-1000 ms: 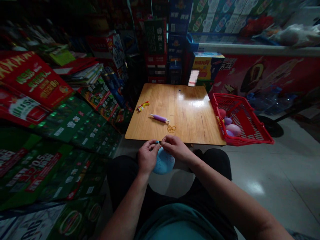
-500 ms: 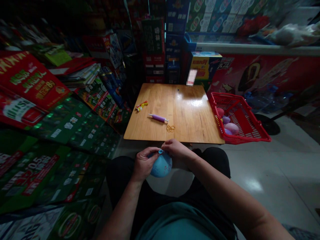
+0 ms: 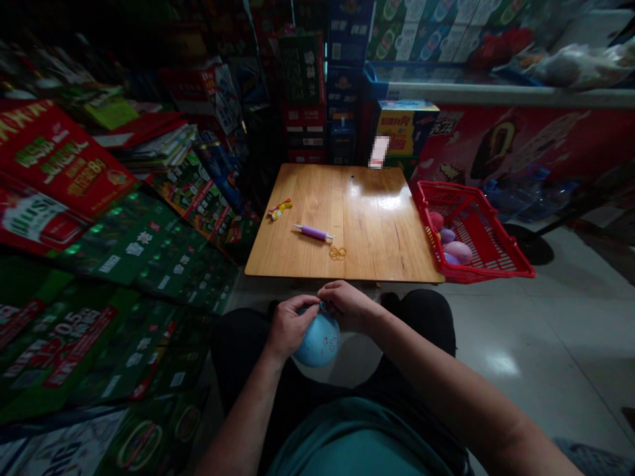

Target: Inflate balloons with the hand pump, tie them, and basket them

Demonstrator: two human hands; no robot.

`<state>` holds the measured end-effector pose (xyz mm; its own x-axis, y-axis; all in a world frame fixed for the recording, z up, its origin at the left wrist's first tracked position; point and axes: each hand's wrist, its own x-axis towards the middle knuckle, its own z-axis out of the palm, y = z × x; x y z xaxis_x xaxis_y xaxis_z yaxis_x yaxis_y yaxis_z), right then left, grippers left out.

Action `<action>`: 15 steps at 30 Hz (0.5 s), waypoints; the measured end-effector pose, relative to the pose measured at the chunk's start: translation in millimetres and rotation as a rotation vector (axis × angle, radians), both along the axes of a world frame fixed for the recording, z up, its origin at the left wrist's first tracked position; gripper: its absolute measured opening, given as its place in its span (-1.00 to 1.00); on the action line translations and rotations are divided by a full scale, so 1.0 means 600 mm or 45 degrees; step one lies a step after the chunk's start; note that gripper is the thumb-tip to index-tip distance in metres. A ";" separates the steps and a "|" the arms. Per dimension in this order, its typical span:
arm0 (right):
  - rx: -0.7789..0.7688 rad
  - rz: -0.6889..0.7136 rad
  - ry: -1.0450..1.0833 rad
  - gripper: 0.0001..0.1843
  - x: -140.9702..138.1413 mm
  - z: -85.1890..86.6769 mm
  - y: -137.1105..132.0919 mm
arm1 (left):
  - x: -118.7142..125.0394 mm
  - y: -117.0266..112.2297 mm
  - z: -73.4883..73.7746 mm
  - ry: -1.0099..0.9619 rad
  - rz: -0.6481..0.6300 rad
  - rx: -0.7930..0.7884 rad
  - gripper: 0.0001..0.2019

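A blue inflated balloon (image 3: 318, 340) with small printed marks hangs between my knees, just short of the table's near edge. My left hand (image 3: 294, 324) is closed on its neck from the left, thumb and fingers pinched together. From the right, my right hand (image 3: 343, 299) pinches at the same neck, and its fingertips meet those of the left. The balloon's mouth shows only as a small ring between the fingers. On the wooden table (image 3: 381, 231) lie a purple hand pump (image 3: 313, 233), a few tan rubber bands (image 3: 338, 253) and a small red and yellow packet (image 3: 280, 209).
A red basket (image 3: 496, 246) holding several pink and purple balloons (image 3: 457, 252) stands right of the table. Stacked green cartons (image 3: 143, 244) crowd the left side. Boxes (image 3: 342, 99) rise behind the table, and a freezer (image 3: 496, 132) is at the back right.
The balloon has dropped slightly and turned, so its printed side shows more. Its mouth ring is now more covered by the fingers. Both hands stay at the neck.
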<state>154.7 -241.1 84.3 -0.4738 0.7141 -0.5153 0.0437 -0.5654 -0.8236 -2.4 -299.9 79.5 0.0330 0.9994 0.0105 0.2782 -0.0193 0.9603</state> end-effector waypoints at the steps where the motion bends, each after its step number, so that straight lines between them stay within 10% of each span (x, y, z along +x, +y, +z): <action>1: 0.009 -0.010 0.014 -0.88 -0.001 -0.001 -0.002 | 0.001 0.001 -0.003 -0.017 0.015 -0.016 -0.86; 15: 0.668 -0.105 -0.209 -0.88 -0.021 -0.004 -0.018 | -0.003 0.023 -0.023 -0.184 0.123 -0.173 -0.82</action>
